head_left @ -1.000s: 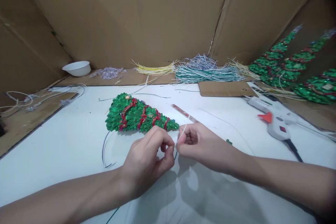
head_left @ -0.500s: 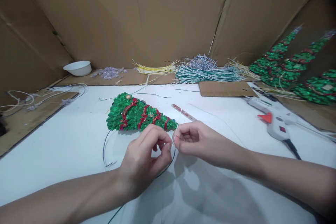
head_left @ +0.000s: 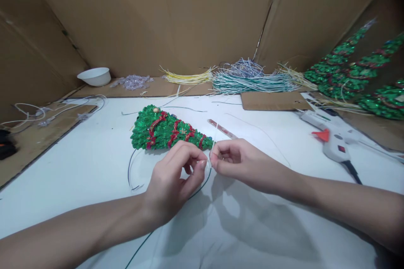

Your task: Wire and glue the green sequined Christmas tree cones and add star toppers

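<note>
My left hand [head_left: 179,176] and my right hand [head_left: 235,159] meet at the middle of the table, thumbs and forefingers pinched together. Between their fingertips a thin white wire [head_left: 215,136] sticks up, and a green wire [head_left: 139,250] curves down from there behind my left hand. Just where they join is too small to make out. Beyond my knuckles a small glittery green Christmas tree [head_left: 164,128] with red garlands lies on its side, its tip pointing right toward my fingers.
A glue gun [head_left: 337,136] with an orange trigger lies on the right. A narrow reddish-brown strip [head_left: 221,129] rests behind my right hand. Bundled wires [head_left: 249,83], clear beads [head_left: 134,81] and a white bowl [head_left: 94,76] line the back; more decorated trees [head_left: 334,69] stand back right.
The whole view has shifted slightly, so the table things sit a little higher. My hands stay pinched close together at the wires, with only slight finger movement.
</note>
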`<state>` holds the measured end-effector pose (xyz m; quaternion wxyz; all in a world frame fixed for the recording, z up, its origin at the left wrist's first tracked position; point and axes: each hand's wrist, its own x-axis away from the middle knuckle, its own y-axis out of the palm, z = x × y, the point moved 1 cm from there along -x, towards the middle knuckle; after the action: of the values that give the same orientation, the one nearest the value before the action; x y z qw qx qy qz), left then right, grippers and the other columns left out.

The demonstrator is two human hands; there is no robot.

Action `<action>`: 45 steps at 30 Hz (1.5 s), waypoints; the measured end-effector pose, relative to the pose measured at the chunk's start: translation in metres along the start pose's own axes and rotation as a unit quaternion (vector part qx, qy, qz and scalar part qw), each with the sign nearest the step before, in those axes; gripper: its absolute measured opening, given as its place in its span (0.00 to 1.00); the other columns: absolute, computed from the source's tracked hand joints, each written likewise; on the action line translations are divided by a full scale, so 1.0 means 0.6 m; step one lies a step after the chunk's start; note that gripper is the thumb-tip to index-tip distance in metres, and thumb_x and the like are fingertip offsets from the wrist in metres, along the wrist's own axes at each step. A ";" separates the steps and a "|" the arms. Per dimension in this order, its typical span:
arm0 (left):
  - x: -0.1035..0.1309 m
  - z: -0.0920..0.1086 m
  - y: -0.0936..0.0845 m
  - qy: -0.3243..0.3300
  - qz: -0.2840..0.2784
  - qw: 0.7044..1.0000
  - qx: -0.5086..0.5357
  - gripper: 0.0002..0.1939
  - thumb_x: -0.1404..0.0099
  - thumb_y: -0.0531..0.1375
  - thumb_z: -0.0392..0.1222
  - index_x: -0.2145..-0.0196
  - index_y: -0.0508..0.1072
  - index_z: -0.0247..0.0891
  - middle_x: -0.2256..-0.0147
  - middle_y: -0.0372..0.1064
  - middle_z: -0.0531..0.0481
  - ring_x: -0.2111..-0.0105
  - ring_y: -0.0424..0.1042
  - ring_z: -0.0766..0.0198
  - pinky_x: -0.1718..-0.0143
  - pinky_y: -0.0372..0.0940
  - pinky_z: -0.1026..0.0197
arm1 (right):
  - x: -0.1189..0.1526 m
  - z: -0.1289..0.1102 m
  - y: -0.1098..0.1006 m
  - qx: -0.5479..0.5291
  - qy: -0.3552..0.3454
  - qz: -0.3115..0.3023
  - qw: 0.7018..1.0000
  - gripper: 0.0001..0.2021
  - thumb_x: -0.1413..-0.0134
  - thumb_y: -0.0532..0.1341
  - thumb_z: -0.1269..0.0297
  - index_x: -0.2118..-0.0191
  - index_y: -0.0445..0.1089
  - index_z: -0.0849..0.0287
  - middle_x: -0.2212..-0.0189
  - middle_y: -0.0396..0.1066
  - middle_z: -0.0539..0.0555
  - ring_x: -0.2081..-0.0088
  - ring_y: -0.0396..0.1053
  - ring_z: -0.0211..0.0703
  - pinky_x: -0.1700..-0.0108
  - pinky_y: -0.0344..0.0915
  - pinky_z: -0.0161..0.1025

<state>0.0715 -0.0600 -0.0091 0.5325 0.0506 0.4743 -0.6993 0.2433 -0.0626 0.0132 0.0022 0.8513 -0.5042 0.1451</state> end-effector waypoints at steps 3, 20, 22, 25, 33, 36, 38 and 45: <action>0.000 -0.005 -0.001 0.010 -0.019 1.000 -0.006 0.08 0.36 0.52 0.29 0.63 0.66 0.38 0.68 0.66 0.50 0.69 0.66 0.68 0.71 0.64 0.65 | 0.000 0.001 -0.002 0.052 -0.031 0.042 0.997 0.03 0.51 0.56 0.67 0.73 0.62 0.58 0.76 0.60 0.47 0.74 0.57 0.33 0.73 0.53 0.31; -0.004 0.007 0.002 -0.064 -0.032 0.995 0.071 0.06 0.39 0.56 0.32 0.73 0.65 0.37 0.75 0.63 0.53 0.75 0.63 0.69 0.76 0.60 0.65 | 0.002 -0.008 0.002 0.079 -0.058 0.020 0.995 0.05 0.55 0.57 0.70 0.77 0.60 0.58 0.77 0.58 0.46 0.73 0.57 0.33 0.70 0.55 0.32; -0.003 0.007 0.002 -0.085 -0.035 0.991 0.096 0.06 0.39 0.56 0.33 0.74 0.65 0.37 0.76 0.63 0.53 0.75 0.63 0.69 0.76 0.60 0.65 | 0.003 -0.011 0.001 0.072 -0.051 0.015 0.996 0.05 0.55 0.57 0.70 0.77 0.60 0.59 0.77 0.58 0.46 0.73 0.56 0.33 0.71 0.54 0.32; -0.005 0.005 -0.003 -0.111 -0.022 0.986 0.123 0.07 0.39 0.56 0.34 0.75 0.65 0.37 0.76 0.62 0.53 0.76 0.63 0.69 0.76 0.61 0.65 | 0.005 -0.011 -0.002 0.059 -0.048 0.013 0.997 0.05 0.55 0.57 0.71 0.77 0.60 0.59 0.78 0.57 0.46 0.74 0.55 0.32 0.72 0.53 0.31; -0.007 -0.011 -0.009 -0.073 0.023 0.990 0.120 0.03 0.39 0.58 0.34 0.71 0.68 0.35 0.73 0.65 0.51 0.74 0.65 0.69 0.76 0.63 0.65 | -0.005 0.002 -0.012 0.019 -0.027 0.014 0.999 0.03 0.50 0.57 0.69 0.72 0.62 0.60 0.77 0.58 0.46 0.74 0.56 0.31 0.73 0.53 0.30; -0.007 -0.012 -0.004 -0.027 0.034 0.996 0.080 0.02 0.39 0.59 0.32 0.70 0.69 0.34 0.73 0.65 0.51 0.74 0.65 0.69 0.75 0.63 0.65 | -0.006 0.003 -0.013 0.013 -0.050 0.022 0.998 0.03 0.48 0.58 0.67 0.69 0.67 0.61 0.75 0.61 0.47 0.72 0.58 0.31 0.70 0.55 0.31; -0.008 -0.011 -0.005 0.010 0.045 0.998 0.044 0.02 0.40 0.59 0.31 0.71 0.69 0.34 0.74 0.66 0.51 0.73 0.66 0.69 0.74 0.63 0.66 | -0.005 0.004 -0.014 0.026 -0.062 0.036 0.997 0.06 0.47 0.57 0.67 0.66 0.70 0.61 0.74 0.64 0.48 0.71 0.60 0.32 0.69 0.57 0.32; -0.011 -0.008 -0.005 0.063 0.056 0.996 -0.029 0.03 0.41 0.60 0.30 0.71 0.69 0.32 0.75 0.67 0.51 0.74 0.66 0.70 0.75 0.62 0.67 | 0.000 0.000 -0.007 0.025 -0.055 0.070 0.996 0.07 0.50 0.61 0.65 0.68 0.74 0.62 0.75 0.68 0.50 0.73 0.61 0.32 0.73 0.56 0.31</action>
<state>0.0699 -0.0519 -0.0064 0.5412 0.1057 0.5233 -0.6497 0.2472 -0.0606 0.0136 -0.0569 0.8205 -0.5581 0.1098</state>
